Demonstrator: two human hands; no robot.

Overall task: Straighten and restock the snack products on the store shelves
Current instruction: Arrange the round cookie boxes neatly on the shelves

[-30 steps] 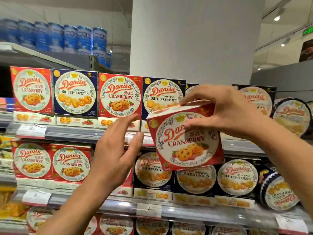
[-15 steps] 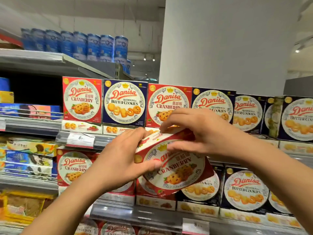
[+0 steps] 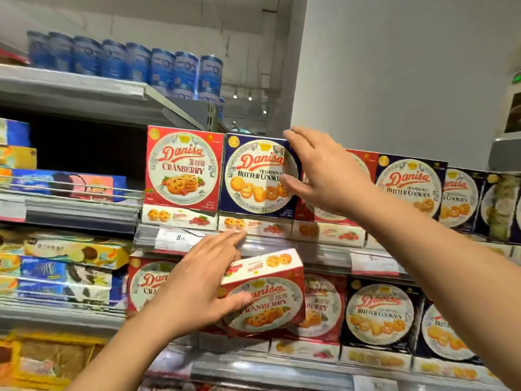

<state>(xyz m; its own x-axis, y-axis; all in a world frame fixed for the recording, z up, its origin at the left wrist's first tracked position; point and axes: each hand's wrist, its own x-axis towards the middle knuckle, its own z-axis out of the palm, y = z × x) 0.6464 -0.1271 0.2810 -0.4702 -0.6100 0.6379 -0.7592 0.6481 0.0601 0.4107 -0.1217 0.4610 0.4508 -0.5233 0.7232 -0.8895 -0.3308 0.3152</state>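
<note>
Filling most of the frame, shelves (image 3: 253,248) stacked with Danisa boxes in upright rows. Standing at upper centre, a red "Cranberry" box (image 3: 181,167) touching a blue "Traditional Butter Cookies" box (image 3: 258,176); more of both kinds to the right and on the lower shelf. Reaching up at centre right, the right hand (image 3: 324,176), fingers (image 3: 298,142) straight and spread, holding nothing, over the blue box's right edge and the red box behind. Gripping a loose Cranberry box (image 3: 265,294) at lower centre, the left hand (image 3: 197,280): thumb across the printed face, fingers over the top panel. Tilted, long axis running left to right, held in front of the lower row, below and left of the right hand. Nearer to that box: the left hand, already on it. Probably clearing a slot above for it. Blurred price tags, one showing "8".
</note>
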